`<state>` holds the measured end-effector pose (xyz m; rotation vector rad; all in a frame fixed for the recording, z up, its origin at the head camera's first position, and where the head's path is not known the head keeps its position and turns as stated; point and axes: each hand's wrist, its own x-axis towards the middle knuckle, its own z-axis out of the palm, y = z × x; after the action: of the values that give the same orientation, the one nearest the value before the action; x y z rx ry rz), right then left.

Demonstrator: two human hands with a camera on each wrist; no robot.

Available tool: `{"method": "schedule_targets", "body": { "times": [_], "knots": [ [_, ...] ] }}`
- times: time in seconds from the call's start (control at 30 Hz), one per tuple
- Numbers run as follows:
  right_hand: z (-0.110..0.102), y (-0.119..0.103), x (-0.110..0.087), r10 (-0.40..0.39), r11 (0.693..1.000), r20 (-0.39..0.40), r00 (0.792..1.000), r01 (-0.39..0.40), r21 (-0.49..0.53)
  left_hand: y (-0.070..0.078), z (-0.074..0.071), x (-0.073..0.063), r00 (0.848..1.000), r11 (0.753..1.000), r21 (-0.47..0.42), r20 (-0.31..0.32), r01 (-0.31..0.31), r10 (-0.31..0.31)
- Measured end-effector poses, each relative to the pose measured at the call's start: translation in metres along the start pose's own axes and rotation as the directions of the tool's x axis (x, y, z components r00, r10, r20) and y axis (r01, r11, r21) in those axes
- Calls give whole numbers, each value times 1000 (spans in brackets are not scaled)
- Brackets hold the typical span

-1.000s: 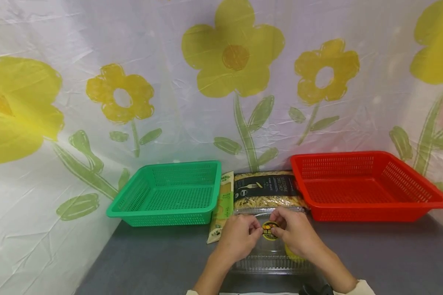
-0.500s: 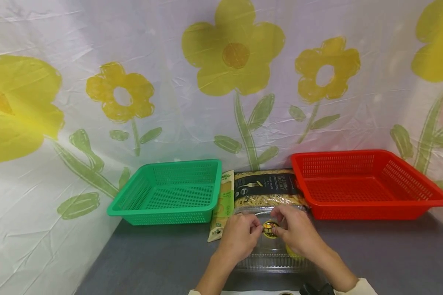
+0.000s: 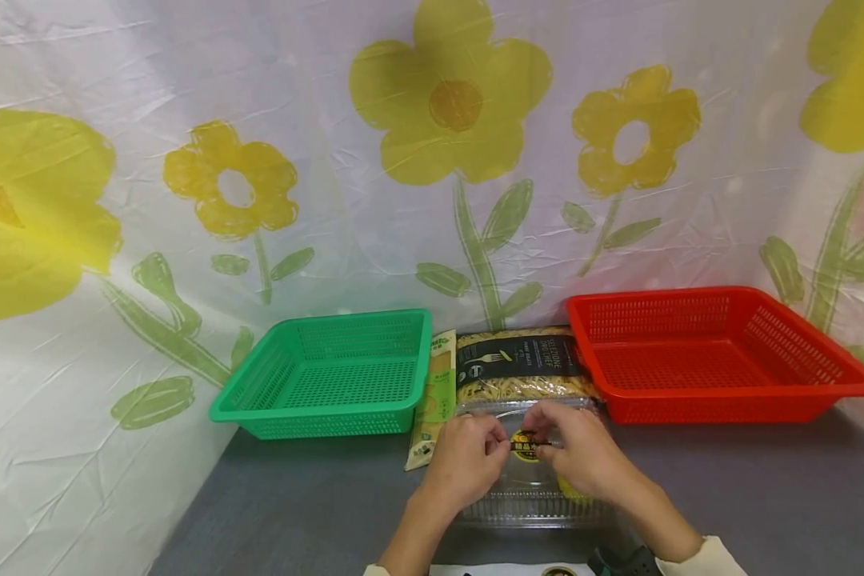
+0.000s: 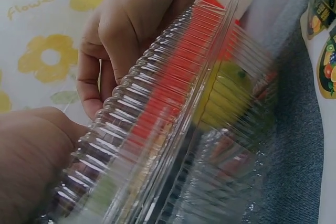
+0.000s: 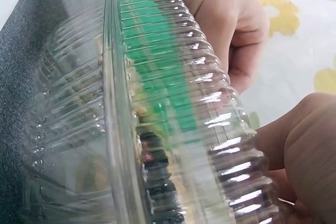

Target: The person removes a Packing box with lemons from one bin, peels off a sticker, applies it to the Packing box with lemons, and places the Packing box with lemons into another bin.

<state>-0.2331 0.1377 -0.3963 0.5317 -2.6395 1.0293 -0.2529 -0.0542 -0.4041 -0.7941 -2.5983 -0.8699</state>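
Note:
A clear plastic clamshell box point(image 3: 526, 508) with ribbed sides stands closed before me on the dark tabletop. Above its lid is a round yellow-and-black sticker point(image 3: 526, 448) with a dark band across it. My left hand point(image 3: 471, 456) pinches the band's left end between thumb and fingertip. On the other side, my right hand point(image 3: 579, 448) holds the right end, its thumb below the band. Whether the sticker touches the lid is hard to tell. Through the box wall a yellow fruit point(image 4: 223, 95) shows in the left wrist view; other contents are blurred by the plastic.
Behind the box lie a pasta bag point(image 3: 522, 364) and a narrow yellow-green packet point(image 3: 435, 400). A green basket point(image 3: 331, 424) stands left, a red basket point(image 3: 727, 408) right. At the front edge are a white sticker sheet point(image 3: 504, 570) and a black strapped object point(image 3: 622, 562).
My right fingers have shifted slightly on the sticker, so more of the dark band's right end shows. The left hand keeps its place, and the head view has tilted a little.

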Motion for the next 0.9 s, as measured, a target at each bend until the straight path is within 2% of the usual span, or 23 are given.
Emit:
{"method": "schedule_targets", "body": {
  "times": [0.13,0.23,0.37,0.53,0.6,0.67,0.73,0.83,0.9],
  "knots": [
    [-1,-1,0,30,999,5,1000,-30,36,-1,-1,0,1000,1000,-29,31,3,-3],
    [-2,0,0,50,988,2,999,-50,145,-2,-4,-1,998,999,-50,61,2,1],
    [-6,1,2,107,951,-16,994,-97,294,-4,-11,-3,995,995,-99,104,7,3],
    [-20,3,3,192,888,-101,976,-129,441,-6,-23,-6,985,980,-190,170,65,-33],
    [-29,7,3,205,888,-178,963,-106,446,-7,-29,-7,982,972,-216,182,87,-47],
    [-39,13,2,213,902,-272,938,-82,423,-10,-35,-7,983,970,-226,178,93,-53],
    [-51,20,1,241,912,-369,897,-79,403,-14,-40,-7,986,970,-225,157,91,-56],
    [-68,32,-1,316,907,-500,806,-102,409,-21,-47,-8,992,977,-197,108,86,-65],
    [-79,41,-3,393,875,-562,728,-108,472,-27,-51,-8,992,977,-185,92,105,-89]
  ]
}}
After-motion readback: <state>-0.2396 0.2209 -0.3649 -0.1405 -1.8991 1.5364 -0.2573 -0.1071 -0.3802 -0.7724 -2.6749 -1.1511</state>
